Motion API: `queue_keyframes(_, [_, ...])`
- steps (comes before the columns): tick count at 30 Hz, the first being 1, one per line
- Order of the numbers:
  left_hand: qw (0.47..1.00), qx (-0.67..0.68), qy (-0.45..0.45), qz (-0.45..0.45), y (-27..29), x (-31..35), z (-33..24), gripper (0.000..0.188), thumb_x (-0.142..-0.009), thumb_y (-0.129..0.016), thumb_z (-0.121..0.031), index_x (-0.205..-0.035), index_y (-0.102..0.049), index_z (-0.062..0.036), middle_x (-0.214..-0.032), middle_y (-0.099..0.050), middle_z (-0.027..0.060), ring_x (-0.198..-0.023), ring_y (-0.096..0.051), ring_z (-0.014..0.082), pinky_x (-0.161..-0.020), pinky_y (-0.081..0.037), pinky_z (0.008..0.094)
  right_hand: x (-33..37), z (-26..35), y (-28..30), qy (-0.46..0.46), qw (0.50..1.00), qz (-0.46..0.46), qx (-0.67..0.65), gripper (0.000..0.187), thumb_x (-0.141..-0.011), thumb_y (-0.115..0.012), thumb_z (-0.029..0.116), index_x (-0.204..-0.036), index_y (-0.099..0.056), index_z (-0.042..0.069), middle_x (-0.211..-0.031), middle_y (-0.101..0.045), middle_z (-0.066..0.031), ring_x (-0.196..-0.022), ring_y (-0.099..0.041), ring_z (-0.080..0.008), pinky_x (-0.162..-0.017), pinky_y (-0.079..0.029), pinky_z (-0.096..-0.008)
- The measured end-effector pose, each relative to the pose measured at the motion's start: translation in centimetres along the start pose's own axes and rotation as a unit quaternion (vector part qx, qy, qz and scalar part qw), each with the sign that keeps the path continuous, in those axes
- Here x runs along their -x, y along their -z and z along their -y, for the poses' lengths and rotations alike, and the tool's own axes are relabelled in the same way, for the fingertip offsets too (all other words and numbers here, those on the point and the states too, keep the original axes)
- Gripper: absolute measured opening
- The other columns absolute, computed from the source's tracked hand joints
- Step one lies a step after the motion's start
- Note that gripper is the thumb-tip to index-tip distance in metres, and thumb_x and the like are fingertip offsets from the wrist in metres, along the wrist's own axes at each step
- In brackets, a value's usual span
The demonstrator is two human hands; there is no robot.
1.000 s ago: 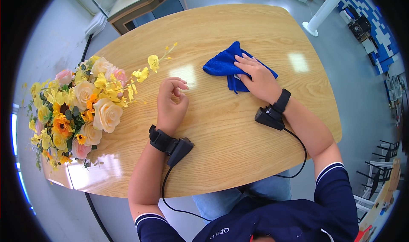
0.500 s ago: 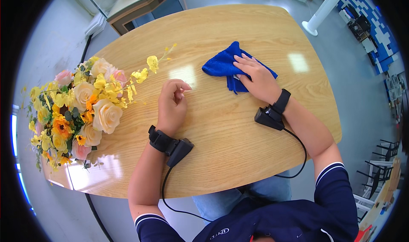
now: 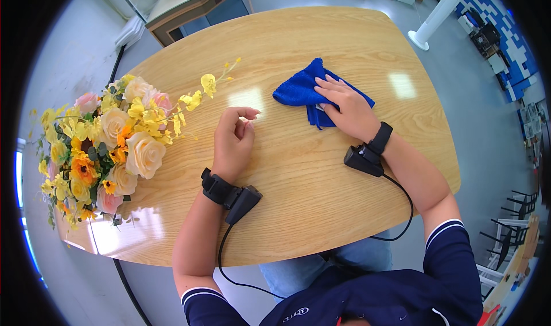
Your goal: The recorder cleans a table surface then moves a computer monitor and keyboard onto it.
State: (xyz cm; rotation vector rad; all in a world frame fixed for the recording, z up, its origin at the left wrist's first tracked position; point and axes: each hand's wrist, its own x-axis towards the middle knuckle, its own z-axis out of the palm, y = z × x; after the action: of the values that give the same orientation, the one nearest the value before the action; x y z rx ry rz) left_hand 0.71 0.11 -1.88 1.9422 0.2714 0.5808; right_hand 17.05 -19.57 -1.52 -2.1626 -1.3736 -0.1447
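Note:
A blue cloth (image 3: 301,86), loosely folded with one corner spread to the left, lies on the wooden table (image 3: 298,182). My right hand (image 3: 347,109) rests flat on its right part, with the fingers stretched out over the fabric and part of the cloth hidden under the palm. Left of the cloth and apart from it, my left hand (image 3: 232,139) leans on the tabletop in a loose curl. Its thumb tip is close to the bent fingers, and nothing shows in it.
A bouquet of yellow, peach, pink and orange flowers (image 3: 109,148) covers the table's left end, one yellow sprig reaching toward my left hand. Each wrist wears a black strapped device (image 3: 244,205) with a cable. Beyond the table stand a cabinet (image 3: 189,4) and a white post (image 3: 433,18).
My left thumb and fingers have shifted very slightly. My right hand and the blue cloth keep their places on the table.

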Motion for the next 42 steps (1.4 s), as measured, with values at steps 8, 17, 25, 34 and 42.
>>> queue_keyframes(8, [1.0, 0.014, 0.003, -0.011, 0.0, 0.1, -0.5, 0.023, -0.073, -0.048, 0.01, -0.088, -0.053, -0.0063, -0.088, -0.051, 0.0001, -0.06, -0.034, 0.0052, -0.054, -0.033, 0.0183, 0.0, 1.4, 0.5, 0.087, 0.993, 0.061, -0.05, 0.031, -0.075, -0.057, 0.009, -0.105, -0.057, 0.001, -0.121, -0.05, -0.0111, -0.118, -0.04, -0.0283, -0.1, -0.03, -0.0383])
queue_keyframes(17, [0.999, 0.014, -0.04, -0.003, 0.0, 0.0, -0.3, 0.023, -0.065, -0.046, 0.012, -0.08, -0.048, -0.0066, -0.094, -0.052, 0.0027, -0.066, -0.035, 0.0073, -0.058, -0.035, 0.019, 0.1, 2.7, 1.4, 0.205, 0.939, 0.219, -0.168, 0.04, -0.064, -0.057, 0.001, -0.103, -0.061, 0.006, -0.123, -0.05, -0.0058, -0.122, -0.037, -0.0271, -0.103, -0.025, -0.0425])
queue_keyframes(25, [0.999, 0.002, -0.046, 0.0, 0.2, -0.1, -0.5, 0.02, -0.066, -0.046, 0.011, -0.077, -0.047, -0.0063, -0.094, -0.052, 0.0037, -0.067, -0.038, 0.0079, -0.06, -0.036, 0.0197, 0.1, 3.7, 1.9, 0.256, 0.911, 0.266, -0.183, 0.04, -0.061, -0.058, 0.002, -0.1, -0.062, 0.008, -0.124, -0.049, -0.0055, -0.123, -0.035, -0.028, -0.102, -0.025, -0.0431])
queue_keyframes(34, [0.999, 0.001, -0.051, 0.003, 0.1, -0.1, -0.6, 0.019, -0.066, -0.046, 0.011, -0.075, -0.047, -0.0061, -0.093, -0.052, 0.0038, -0.067, -0.038, 0.008, -0.06, -0.035, 0.0194, 0.2, 3.2, 1.1, 0.229, 0.926, 0.236, -0.184, 0.043, -0.062, -0.061, 0.004, -0.104, -0.06, 0.009, -0.123, -0.05, -0.0044, -0.122, -0.037, -0.0254, -0.102, -0.026, -0.0418])
queue_keyframes(42, [0.998, 0.033, -0.049, -0.009, -0.1, -0.1, -0.6, 0.02, -0.065, -0.046, 0.011, -0.075, -0.045, -0.0064, -0.092, -0.052, 0.0033, -0.066, -0.035, 0.0084, -0.06, -0.034, 0.0197, 0.2, 2.4, 0.6, 0.138, 0.975, 0.146, -0.091, 0.037, -0.073, -0.061, 0.016, -0.109, -0.058, 0.009, -0.124, -0.049, -0.0046, -0.122, -0.037, -0.0233, -0.102, -0.027, -0.0394])
